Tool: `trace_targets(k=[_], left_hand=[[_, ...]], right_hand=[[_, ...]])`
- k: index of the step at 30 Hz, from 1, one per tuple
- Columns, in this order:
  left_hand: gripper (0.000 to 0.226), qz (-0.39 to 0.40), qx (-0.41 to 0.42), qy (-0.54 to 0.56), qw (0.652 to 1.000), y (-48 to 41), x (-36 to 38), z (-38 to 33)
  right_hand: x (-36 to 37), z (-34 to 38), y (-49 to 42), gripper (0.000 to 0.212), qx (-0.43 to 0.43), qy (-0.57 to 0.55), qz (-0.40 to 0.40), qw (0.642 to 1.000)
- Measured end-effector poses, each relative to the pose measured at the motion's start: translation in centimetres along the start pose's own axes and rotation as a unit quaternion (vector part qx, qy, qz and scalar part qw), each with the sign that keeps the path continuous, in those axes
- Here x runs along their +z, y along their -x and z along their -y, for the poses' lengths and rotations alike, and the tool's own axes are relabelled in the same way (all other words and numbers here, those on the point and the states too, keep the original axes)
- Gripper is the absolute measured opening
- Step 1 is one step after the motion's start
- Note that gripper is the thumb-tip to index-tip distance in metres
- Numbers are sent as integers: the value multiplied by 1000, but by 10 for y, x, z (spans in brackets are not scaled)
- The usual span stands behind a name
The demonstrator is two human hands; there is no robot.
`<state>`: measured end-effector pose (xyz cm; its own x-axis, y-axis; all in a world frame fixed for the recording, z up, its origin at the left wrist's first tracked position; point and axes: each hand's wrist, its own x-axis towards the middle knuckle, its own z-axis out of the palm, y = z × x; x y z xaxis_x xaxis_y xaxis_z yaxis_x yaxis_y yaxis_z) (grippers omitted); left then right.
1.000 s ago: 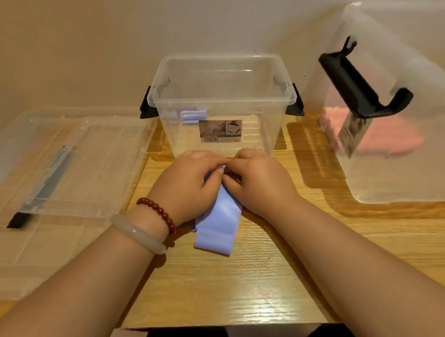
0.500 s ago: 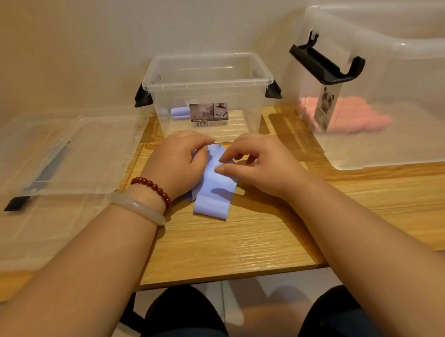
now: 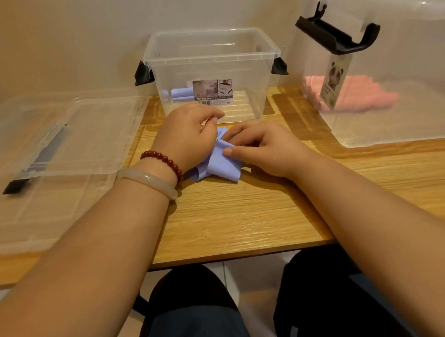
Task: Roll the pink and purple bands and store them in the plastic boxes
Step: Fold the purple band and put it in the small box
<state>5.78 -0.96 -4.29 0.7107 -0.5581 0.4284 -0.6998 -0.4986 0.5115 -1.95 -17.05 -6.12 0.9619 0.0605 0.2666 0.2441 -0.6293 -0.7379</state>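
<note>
**Two hands working a purple band on a wooden table, between clear storage boxes**

At the far left, two clear lids [image 3: 74, 122] lie flat on the wooden table [image 3: 236, 217], one stacked on the other. A black clip [image 3: 15, 186] shows at their near-left edge.

Moving right, the left hand [image 3: 188, 136] rests on the table near the middle. Its wrist wears a red bead bracelet [image 3: 163, 159] and a pale bangle [image 3: 149, 180]. The fingers are curled down over the left part of the purple band [image 3: 221, 165], holding it against the table.

The band lies crumpled and partly folded between the two hands, with loose ends spreading toward the viewer.

Just behind the hands stands a small clear box [image 3: 213, 65], open at the top, with black latches on both ends and a label on its front. A few rolled purple bands [image 3: 180, 93] sit inside at its left, on the bottom.

The right hand [image 3: 266, 145] meets the left over the band. Its thumb and forefinger are closed on a fold of the purple material, and its other fingers are tucked under.

At the far right is a large clear box [image 3: 414, 64] with a raised black handle [image 3: 336, 34] on its left end. Pink bands [image 3: 358, 93] lie on its floor, blurred through the plastic.
</note>
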Motion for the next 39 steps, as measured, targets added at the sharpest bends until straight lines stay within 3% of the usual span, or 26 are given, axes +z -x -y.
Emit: trace_targets(k=[8,13,19,25,30,39], left_hand=[[31,-25,28,32,999,-1,1,4],[35,-27,32,63,997,3,1,5],[37,-19,6,98,995,3,1,4],[25,-39,28,175,983,3,1,0],[13,-70,-3,216,974,-1,-3,-5],[19,-65,-23,282,957,-16,-29,-22]], right_hand=[[-7,-1,-7,20,43,-48,-83,995],[-7,1,-14,15,46,-68,-140,987],[-7,9,-17,11,2,-93,-144,985],[-13,18,-25,13,4,-80,-134,988],[-29,32,-30,12,7,-111,-193,975],[-59,75,-56,21,-38,-138,-188,972]])
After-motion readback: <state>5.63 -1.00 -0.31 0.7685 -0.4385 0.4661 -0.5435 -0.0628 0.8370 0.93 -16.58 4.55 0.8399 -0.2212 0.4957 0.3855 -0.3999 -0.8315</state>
